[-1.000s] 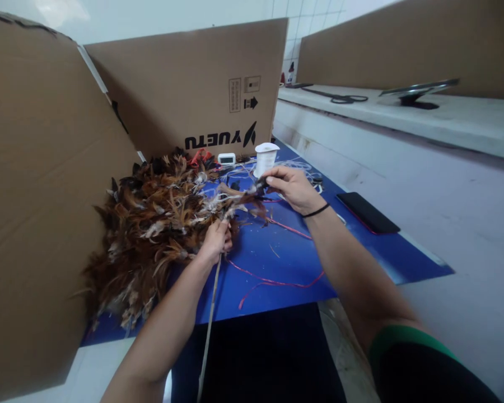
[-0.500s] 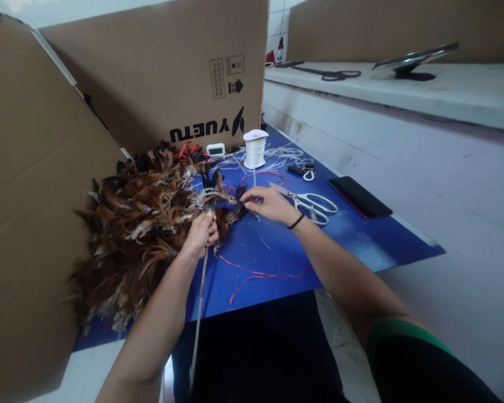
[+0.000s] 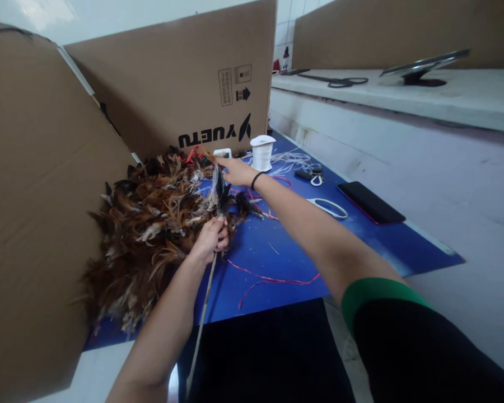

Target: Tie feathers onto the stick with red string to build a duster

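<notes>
left hand [image 3: 212, 238]: your fingers are curled around the thin stick [image 3: 202, 319], whose lower length slants down toward your lap. dark feathers [image 3: 223, 193] rise just above that grip, over the blue tabletop [image 3: 294, 257]. right hand [image 3: 237, 170]: reached across, fingertips at the upper end of the feathers; whether you pinch one or only brush it, can't tell.

step in hand, as i judge it: arranging feathers at the stick's head. next move calls for a firm left hold, stick steady, and a light right touch so the plumes don't bend or tangle with the brown feather pile [image 3: 151, 224] just beside. white spool [image 3: 261, 154] near your right wrist; scissors [image 3: 331, 208] partly hidden behind your forearm.
</notes>
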A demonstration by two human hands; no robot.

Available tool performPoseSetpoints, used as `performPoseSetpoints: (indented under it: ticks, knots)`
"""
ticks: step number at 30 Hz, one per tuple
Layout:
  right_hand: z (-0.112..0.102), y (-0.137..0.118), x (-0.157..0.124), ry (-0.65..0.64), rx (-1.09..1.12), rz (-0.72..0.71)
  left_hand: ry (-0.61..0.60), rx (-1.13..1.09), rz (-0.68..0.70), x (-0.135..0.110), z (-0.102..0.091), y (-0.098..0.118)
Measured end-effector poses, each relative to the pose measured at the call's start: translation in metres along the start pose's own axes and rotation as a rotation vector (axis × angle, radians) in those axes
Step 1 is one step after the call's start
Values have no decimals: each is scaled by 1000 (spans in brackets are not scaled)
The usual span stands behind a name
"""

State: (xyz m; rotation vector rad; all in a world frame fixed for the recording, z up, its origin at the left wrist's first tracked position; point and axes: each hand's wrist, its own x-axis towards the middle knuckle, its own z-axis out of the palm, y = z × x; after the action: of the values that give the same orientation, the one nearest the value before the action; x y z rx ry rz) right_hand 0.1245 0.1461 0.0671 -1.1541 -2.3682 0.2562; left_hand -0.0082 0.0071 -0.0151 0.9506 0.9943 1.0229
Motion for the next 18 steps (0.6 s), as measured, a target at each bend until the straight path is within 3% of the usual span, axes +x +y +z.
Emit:
performPoseSetpoints:
  ticks: [4, 7, 9, 14, 18]
  knots:
    - [-2, 3, 17, -38, 166, 157, -158, -103, -14, -4, -1, 6]
    - [-5, 8, 11, -61, 295, 336, -285, -210, -19, -7, -2, 11]
    - [-6, 12, 0, -44, 346, 381, -341, -279, -19, -9, -3, 14]
    - [0, 20, -38, -91, 411, 291, -372, -424, 31, -13, -9, 25]
    - [13, 20, -70, -200, 190, 32, -342, -471, 66, -13, -14, 30]
